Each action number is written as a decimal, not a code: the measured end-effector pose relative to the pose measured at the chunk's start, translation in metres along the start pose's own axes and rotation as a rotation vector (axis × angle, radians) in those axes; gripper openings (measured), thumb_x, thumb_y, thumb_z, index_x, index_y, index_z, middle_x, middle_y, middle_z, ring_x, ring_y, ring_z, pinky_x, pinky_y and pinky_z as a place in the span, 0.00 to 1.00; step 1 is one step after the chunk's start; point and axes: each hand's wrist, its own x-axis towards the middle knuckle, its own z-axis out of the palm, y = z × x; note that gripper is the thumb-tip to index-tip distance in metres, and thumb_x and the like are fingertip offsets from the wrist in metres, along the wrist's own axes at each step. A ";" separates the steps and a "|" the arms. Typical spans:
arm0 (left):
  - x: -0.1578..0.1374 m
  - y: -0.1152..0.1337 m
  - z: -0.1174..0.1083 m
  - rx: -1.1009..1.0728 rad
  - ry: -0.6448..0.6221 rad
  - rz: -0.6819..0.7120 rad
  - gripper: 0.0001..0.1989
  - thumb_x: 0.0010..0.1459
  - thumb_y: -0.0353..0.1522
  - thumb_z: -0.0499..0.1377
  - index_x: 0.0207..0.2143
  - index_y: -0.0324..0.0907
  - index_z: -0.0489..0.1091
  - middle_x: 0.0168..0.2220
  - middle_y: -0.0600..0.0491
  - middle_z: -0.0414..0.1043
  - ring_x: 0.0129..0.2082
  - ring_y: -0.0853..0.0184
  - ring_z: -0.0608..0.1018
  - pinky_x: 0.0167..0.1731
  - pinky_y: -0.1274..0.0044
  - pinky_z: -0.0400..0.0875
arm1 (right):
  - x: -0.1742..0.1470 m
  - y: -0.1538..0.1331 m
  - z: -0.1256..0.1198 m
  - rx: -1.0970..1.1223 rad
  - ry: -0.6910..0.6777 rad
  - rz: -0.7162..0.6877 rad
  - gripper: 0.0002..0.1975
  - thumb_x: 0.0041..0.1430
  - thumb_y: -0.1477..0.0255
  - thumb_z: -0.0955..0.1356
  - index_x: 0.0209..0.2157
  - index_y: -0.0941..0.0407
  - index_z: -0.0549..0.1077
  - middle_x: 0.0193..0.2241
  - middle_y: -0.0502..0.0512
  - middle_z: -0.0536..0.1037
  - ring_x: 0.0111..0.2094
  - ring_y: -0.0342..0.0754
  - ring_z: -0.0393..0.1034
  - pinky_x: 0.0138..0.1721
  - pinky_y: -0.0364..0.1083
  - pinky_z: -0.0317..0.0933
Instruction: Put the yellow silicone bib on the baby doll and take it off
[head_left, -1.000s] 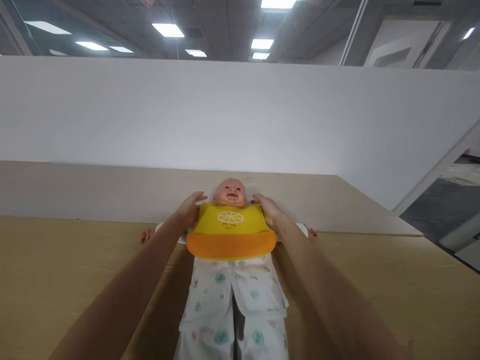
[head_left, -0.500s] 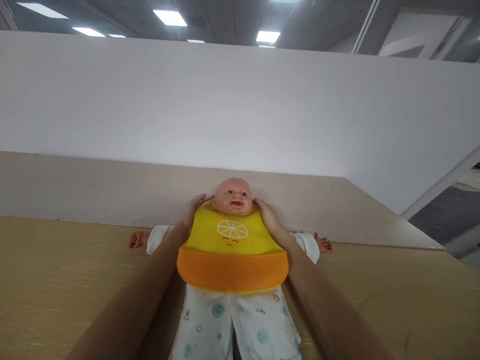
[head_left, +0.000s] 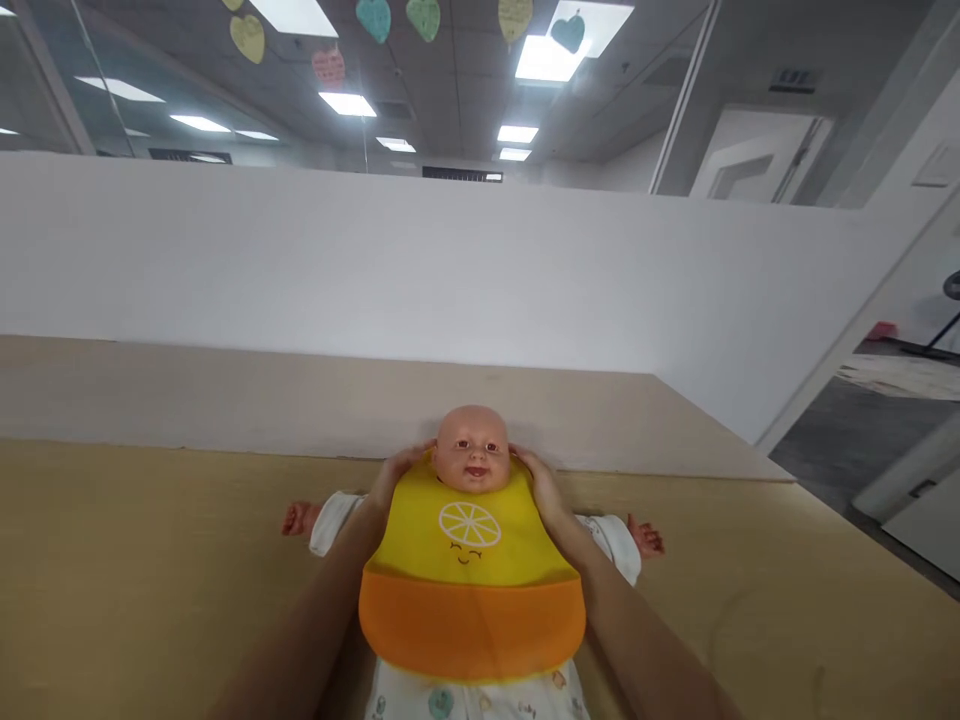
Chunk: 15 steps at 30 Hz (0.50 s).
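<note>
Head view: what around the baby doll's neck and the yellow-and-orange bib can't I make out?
- Bib strap ends: behind the baby doll's neck, hidden by its head.
- Left hand and right hand fingertips: tucked behind the neck.
- Doll's legs: cut off by the bottom edge, below the yellow-and-orange silicone bib.

Bright, even light falls from ceiling panels (head_left: 546, 58), two of them glaring white, shadows under the arms stay faint, and the wide lens bends and softens the picture's edges.
</note>
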 end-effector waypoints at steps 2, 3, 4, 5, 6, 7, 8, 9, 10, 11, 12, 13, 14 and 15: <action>-0.014 -0.006 -0.005 0.025 -0.029 -0.033 0.32 0.36 0.31 0.58 0.49 0.38 0.71 0.34 0.52 0.78 0.36 0.59 0.78 0.37 0.73 0.69 | -0.020 -0.005 -0.003 -0.015 -0.020 -0.012 0.15 0.52 0.70 0.63 0.36 0.62 0.77 0.44 0.58 0.79 0.47 0.47 0.71 0.49 0.43 0.63; -0.021 -0.009 -0.008 0.076 -0.029 -0.041 0.34 0.35 0.30 0.58 0.51 0.39 0.70 0.32 0.53 0.77 0.33 0.61 0.77 0.34 0.74 0.68 | -0.030 -0.008 -0.004 -0.016 -0.028 -0.017 0.15 0.53 0.70 0.63 0.37 0.63 0.77 0.44 0.58 0.79 0.47 0.47 0.71 0.49 0.43 0.63; -0.027 -0.012 -0.011 0.149 -0.022 -0.034 0.36 0.34 0.29 0.57 0.53 0.40 0.69 0.28 0.55 0.76 0.29 0.64 0.75 0.31 0.76 0.66 | -0.040 -0.010 -0.005 -0.007 -0.031 -0.020 0.15 0.53 0.70 0.63 0.37 0.63 0.77 0.44 0.59 0.78 0.47 0.46 0.71 0.49 0.42 0.62; -0.034 -0.014 -0.014 0.231 -0.011 -0.010 0.37 0.34 0.28 0.57 0.53 0.40 0.69 0.24 0.58 0.73 0.25 0.67 0.73 0.28 0.77 0.63 | -0.050 -0.013 -0.006 0.010 -0.026 -0.019 0.15 0.53 0.70 0.63 0.37 0.63 0.77 0.43 0.58 0.79 0.46 0.46 0.71 0.49 0.42 0.62; -0.040 -0.016 -0.015 0.311 -0.002 0.023 0.37 0.34 0.27 0.57 0.53 0.39 0.69 0.19 0.60 0.69 0.22 0.69 0.69 0.27 0.78 0.60 | -0.059 -0.014 -0.007 0.035 -0.024 -0.015 0.15 0.52 0.70 0.64 0.36 0.63 0.77 0.43 0.58 0.79 0.46 0.46 0.71 0.49 0.43 0.62; -0.046 -0.017 -0.017 0.374 0.002 0.051 0.36 0.34 0.26 0.58 0.52 0.39 0.69 0.16 0.62 0.64 0.20 0.71 0.66 0.26 0.79 0.58 | -0.068 -0.015 -0.009 0.063 -0.021 -0.010 0.14 0.51 0.70 0.65 0.35 0.62 0.77 0.41 0.57 0.79 0.45 0.46 0.72 0.49 0.43 0.62; -0.051 -0.019 -0.017 0.408 -0.001 0.066 0.35 0.34 0.26 0.59 0.52 0.38 0.70 0.14 0.64 0.61 0.19 0.72 0.65 0.25 0.79 0.57 | -0.076 -0.015 -0.010 0.091 -0.009 -0.004 0.13 0.49 0.69 0.66 0.34 0.61 0.78 0.40 0.56 0.80 0.44 0.47 0.72 0.49 0.44 0.62; -0.057 -0.021 -0.016 0.407 -0.006 0.069 0.35 0.33 0.26 0.60 0.51 0.38 0.70 0.14 0.64 0.61 0.19 0.72 0.65 0.26 0.79 0.57 | -0.083 -0.015 -0.011 0.115 0.014 0.002 0.12 0.47 0.69 0.67 0.32 0.60 0.78 0.38 0.55 0.80 0.43 0.48 0.72 0.48 0.44 0.62; -0.063 -0.023 -0.015 0.382 -0.011 0.060 0.34 0.33 0.26 0.61 0.50 0.39 0.71 0.16 0.63 0.64 0.21 0.71 0.67 0.27 0.79 0.59 | -0.091 -0.014 -0.012 0.138 0.044 0.010 0.11 0.45 0.69 0.68 0.30 0.59 0.79 0.37 0.55 0.81 0.42 0.49 0.72 0.48 0.45 0.63; -0.069 -0.026 -0.014 0.346 -0.010 0.043 0.34 0.31 0.27 0.63 0.48 0.39 0.71 0.19 0.62 0.68 0.23 0.70 0.69 0.29 0.78 0.61 | -0.098 -0.013 -0.014 0.160 0.067 0.020 0.11 0.42 0.68 0.69 0.28 0.58 0.79 0.35 0.55 0.81 0.41 0.49 0.72 0.48 0.45 0.63; -0.075 -0.028 -0.013 0.305 -0.005 0.027 0.33 0.30 0.27 0.63 0.46 0.40 0.72 0.24 0.60 0.72 0.26 0.69 0.71 0.31 0.78 0.63 | -0.105 -0.011 -0.015 0.182 0.088 0.030 0.10 0.41 0.68 0.69 0.27 0.58 0.79 0.35 0.55 0.81 0.41 0.50 0.72 0.48 0.46 0.63; -0.082 -0.032 -0.012 0.267 0.000 0.013 0.32 0.29 0.27 0.64 0.44 0.41 0.73 0.28 0.58 0.75 0.29 0.67 0.74 0.34 0.77 0.65 | -0.112 -0.010 -0.017 0.203 0.101 0.041 0.10 0.39 0.68 0.70 0.26 0.57 0.80 0.34 0.55 0.81 0.41 0.51 0.72 0.49 0.46 0.62; -0.088 -0.035 -0.012 0.235 0.008 0.002 0.31 0.28 0.26 0.65 0.43 0.42 0.73 0.32 0.56 0.76 0.33 0.65 0.75 0.36 0.76 0.66 | -0.120 -0.008 -0.018 0.220 0.102 0.052 0.10 0.38 0.68 0.70 0.26 0.57 0.80 0.33 0.55 0.81 0.41 0.51 0.72 0.49 0.46 0.62; -0.094 -0.040 -0.012 0.210 0.015 -0.005 0.30 0.27 0.26 0.65 0.41 0.42 0.73 0.35 0.55 0.77 0.36 0.63 0.76 0.38 0.76 0.67 | -0.127 -0.007 -0.020 0.234 0.091 0.064 0.11 0.38 0.67 0.70 0.26 0.56 0.80 0.33 0.55 0.81 0.40 0.52 0.72 0.49 0.47 0.62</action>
